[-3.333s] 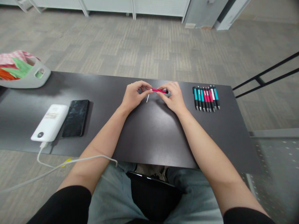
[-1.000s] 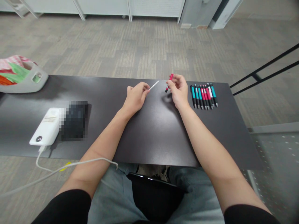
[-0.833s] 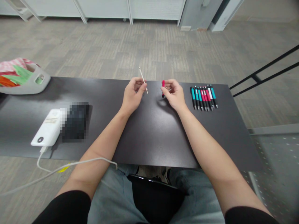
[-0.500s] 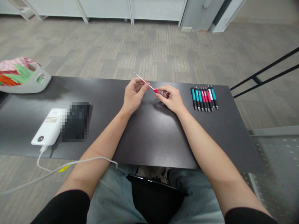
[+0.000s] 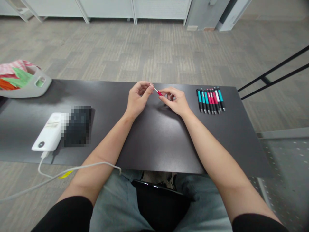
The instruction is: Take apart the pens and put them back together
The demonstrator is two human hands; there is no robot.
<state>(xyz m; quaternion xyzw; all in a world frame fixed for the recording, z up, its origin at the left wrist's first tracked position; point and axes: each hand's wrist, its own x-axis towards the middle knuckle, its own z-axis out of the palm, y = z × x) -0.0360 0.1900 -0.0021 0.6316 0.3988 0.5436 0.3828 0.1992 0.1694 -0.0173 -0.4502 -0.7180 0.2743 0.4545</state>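
Refill [image 5: 155, 89] — partway into red barrel [image 5: 159, 93]

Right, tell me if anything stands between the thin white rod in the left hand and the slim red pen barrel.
Nothing visible does: the thin white rod, held by the left hand, reaches the slim red pen barrel in the right hand. The teal, red and white pens lie farther right.
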